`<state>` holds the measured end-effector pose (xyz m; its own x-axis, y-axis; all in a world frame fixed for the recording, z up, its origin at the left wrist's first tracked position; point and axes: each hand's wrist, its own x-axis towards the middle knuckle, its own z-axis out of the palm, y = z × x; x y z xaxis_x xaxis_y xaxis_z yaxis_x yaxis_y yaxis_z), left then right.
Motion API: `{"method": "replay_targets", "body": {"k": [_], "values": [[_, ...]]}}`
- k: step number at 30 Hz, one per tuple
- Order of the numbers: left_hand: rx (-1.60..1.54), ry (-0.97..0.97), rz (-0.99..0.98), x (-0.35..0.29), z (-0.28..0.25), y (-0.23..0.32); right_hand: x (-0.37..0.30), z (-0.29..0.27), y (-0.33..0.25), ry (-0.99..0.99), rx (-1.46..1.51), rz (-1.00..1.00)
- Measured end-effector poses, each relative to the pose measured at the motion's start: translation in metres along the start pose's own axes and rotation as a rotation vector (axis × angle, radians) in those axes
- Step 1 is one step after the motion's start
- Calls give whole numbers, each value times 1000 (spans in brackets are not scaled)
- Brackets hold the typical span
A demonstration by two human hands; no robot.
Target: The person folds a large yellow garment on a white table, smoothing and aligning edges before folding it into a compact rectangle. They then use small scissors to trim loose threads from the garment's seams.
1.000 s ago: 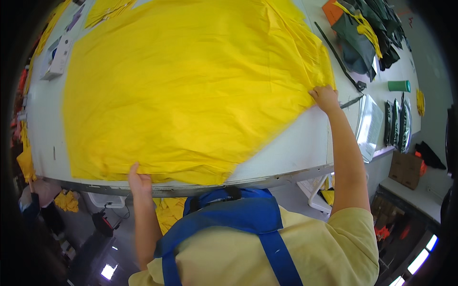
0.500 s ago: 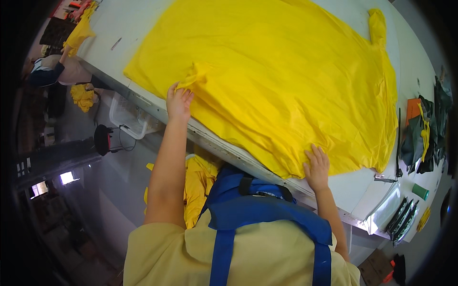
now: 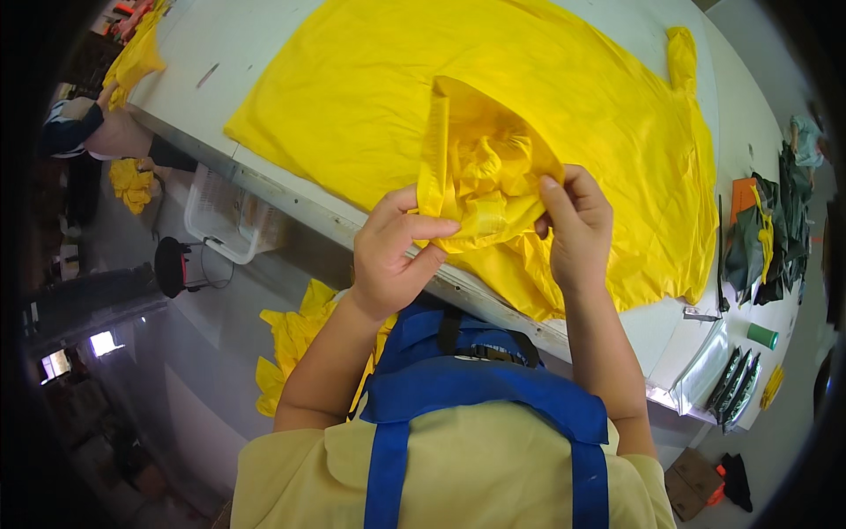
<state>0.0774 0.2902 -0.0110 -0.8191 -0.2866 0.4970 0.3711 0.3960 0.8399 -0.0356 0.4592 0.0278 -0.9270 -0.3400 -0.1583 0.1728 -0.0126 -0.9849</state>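
Flanking left forearm point(image 3: 330, 361): yellow heap point(image 3: 291, 339); white basket point(image 3: 216, 216) farther left.
Desk point(image 3: 650, 339), right side: dark packs point(image 3: 736, 388), green cylinder point(image 3: 762, 335), then dark garments point(image 3: 777, 242).
Fingers: left hand point(image 3: 388, 260) and right hand point(image 3: 583, 231) both clamped on fabric rim, partly covering it.
Yellow fabric point(image 3: 617, 167): hemmed opening point(image 3: 493, 154) raised near desk's front edge, crumpled inside; remainder spread creased across desk.

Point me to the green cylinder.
In the head view, the green cylinder lies on the white table near its right end, well right of the right hand and just above the dark packets.
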Motion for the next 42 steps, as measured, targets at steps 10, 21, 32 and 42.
{"method": "replay_targets", "body": {"k": [10, 21, 32, 42], "values": [[314, 1, 52, 19, -15, 24, -21, 8, -20, 123, -30, -75], [256, -452, -289, 53, -108, -96, -30, -32, 126, 27, -632, -271], [601, -267, -787, 75, -100, -153, -76, -60, 186, -355, -1499, -313], [806, -294, -411, 45, -118, -252, -83, -77, 180, -295, -1373, -274]]}}
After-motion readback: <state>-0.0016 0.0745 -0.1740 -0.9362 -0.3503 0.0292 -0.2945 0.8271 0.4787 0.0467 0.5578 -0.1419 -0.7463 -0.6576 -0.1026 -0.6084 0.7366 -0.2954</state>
